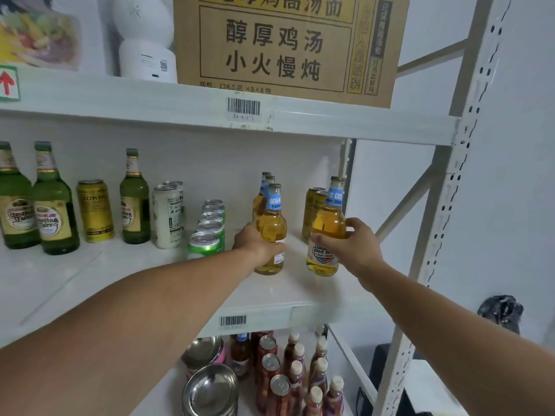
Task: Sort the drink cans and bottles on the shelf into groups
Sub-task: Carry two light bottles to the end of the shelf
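On the white middle shelf, my left hand grips the front amber bottle of a row of three blue-necked bottles. My right hand holds another amber bottle of the same kind, standing to the right. Behind that one stand two gold cans. A line of green cans runs back to the left of my left hand. Further left are white cans, a gold can and three green glass bottles.
A cardboard box and a white device sit on the upper shelf. The lower shelf holds steel bowls, red cans and small bottles. A perforated white upright frames the right side.
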Demonstrator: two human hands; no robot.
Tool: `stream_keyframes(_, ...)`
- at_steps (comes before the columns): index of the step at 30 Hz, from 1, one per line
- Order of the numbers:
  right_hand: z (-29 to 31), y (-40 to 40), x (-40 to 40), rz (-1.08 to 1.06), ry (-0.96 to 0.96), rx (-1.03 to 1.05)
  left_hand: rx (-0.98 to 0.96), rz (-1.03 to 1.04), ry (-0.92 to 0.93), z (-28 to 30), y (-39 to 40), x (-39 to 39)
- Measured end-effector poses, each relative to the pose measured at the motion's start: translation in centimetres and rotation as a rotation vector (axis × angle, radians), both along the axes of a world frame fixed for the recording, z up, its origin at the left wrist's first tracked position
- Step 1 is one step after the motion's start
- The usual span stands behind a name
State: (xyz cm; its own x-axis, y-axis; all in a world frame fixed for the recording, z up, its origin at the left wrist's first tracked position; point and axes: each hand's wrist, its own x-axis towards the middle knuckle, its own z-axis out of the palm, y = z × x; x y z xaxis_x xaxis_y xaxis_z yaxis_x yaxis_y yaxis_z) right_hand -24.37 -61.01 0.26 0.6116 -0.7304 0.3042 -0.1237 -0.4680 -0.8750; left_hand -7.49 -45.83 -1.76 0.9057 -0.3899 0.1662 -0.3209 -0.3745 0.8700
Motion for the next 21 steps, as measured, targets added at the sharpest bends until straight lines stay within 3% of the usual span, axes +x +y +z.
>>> stream_keyframes(21,-0.9,-5.0,1.6,0.150,0.034,-0.010,-0.006,0.055,0.045,-0.6,-4.0,3.5)
